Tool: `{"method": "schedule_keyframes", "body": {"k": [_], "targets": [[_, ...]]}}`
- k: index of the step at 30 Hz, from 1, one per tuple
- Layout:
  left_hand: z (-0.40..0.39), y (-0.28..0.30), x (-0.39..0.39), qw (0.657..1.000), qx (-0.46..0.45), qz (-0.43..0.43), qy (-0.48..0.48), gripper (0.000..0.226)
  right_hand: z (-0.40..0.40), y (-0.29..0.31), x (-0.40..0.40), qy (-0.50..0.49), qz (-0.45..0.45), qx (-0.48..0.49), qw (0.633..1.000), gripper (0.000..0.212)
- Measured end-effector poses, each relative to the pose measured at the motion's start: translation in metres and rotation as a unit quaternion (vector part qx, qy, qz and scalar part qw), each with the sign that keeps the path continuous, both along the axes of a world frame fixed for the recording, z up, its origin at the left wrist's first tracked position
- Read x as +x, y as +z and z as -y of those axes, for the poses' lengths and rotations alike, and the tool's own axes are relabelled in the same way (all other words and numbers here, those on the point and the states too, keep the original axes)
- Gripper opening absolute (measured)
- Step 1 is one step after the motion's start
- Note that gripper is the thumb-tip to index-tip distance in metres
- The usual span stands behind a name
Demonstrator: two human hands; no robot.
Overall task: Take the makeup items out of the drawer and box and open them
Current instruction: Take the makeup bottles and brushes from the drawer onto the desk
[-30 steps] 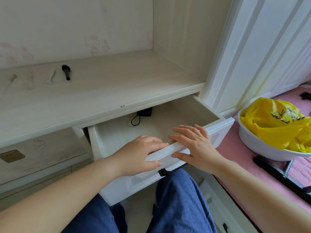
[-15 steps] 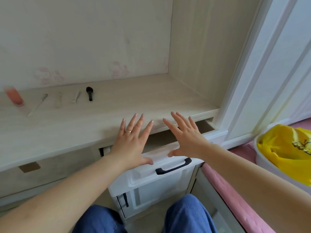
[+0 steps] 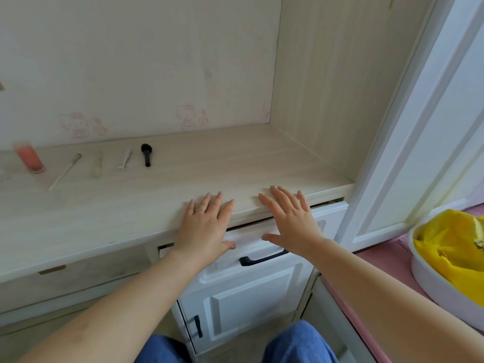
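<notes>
The white drawer (image 3: 251,242) with a black handle (image 3: 263,258) sits almost fully pushed in under the wooden desktop (image 3: 131,205). My left hand (image 3: 205,226) lies flat with fingers spread, palm against the drawer's top edge and fingertips over the desktop lip; it wears a ring. My right hand (image 3: 288,221) is spread the same way beside it. Both hold nothing. On the desktop at the back left lie a pink bottle (image 3: 28,157), a thin stick (image 3: 65,171), two clear slim items (image 3: 97,165) (image 3: 125,159) and a black brush (image 3: 146,154).
A white cabinet door (image 3: 251,305) with a small black handle is below the drawer. At the right, a white basin (image 3: 440,281) holds a yellow bag (image 3: 453,247) on a pink surface. A white door frame (image 3: 408,127) stands at right. My blue-trousered knees are at the bottom.
The drawer was wide open a second ago; both hands have pushed it in until nearly shut. The view has risen toward the desktop.
</notes>
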State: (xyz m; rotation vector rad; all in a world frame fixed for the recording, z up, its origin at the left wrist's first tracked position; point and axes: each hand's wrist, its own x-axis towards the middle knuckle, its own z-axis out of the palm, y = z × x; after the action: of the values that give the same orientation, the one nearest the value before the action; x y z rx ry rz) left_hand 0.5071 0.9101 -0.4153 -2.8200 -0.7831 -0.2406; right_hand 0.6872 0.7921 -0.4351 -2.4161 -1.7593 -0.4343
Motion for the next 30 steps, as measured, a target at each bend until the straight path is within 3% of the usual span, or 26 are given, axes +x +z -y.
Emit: {"method": "schedule_keyframes", "body": {"k": [9,16,20,23,25,27,30], "targets": [[-0.009,-0.017,0.002,0.996,0.05,0.077,-0.008,0.085,-0.012,-0.017,-0.005,-0.037,0.037,0.092,0.994,0.087],[-0.01,-0.021,0.004,0.994,0.049,0.099,-0.003,0.083,-0.015,-0.021,-0.006,-0.044,0.041,0.111,0.992,0.088],[-0.004,-0.013,0.003,0.995,0.01,0.104,0.001,0.078,-0.012,-0.009,-0.007,-0.052,0.039,0.029,0.997,0.099],[-0.004,-0.002,-0.001,0.992,-0.079,0.101,-0.007,0.073,-0.004,0.016,-0.004,-0.022,0.013,-0.084,0.996,0.099],[-0.002,0.014,-0.008,0.965,-0.211,0.153,-0.022,0.071,0.003,0.038,-0.008,-0.017,-0.058,-0.113,0.992,0.095],[0.002,0.034,-0.023,0.889,-0.375,0.26,-0.026,0.065,0.012,0.05,-0.018,-0.006,-0.121,-0.073,0.99,0.091],[0.004,0.051,-0.058,0.799,-0.472,0.371,-0.021,0.05,0.021,0.055,-0.047,0.026,-0.202,-0.013,0.979,0.084]]}}
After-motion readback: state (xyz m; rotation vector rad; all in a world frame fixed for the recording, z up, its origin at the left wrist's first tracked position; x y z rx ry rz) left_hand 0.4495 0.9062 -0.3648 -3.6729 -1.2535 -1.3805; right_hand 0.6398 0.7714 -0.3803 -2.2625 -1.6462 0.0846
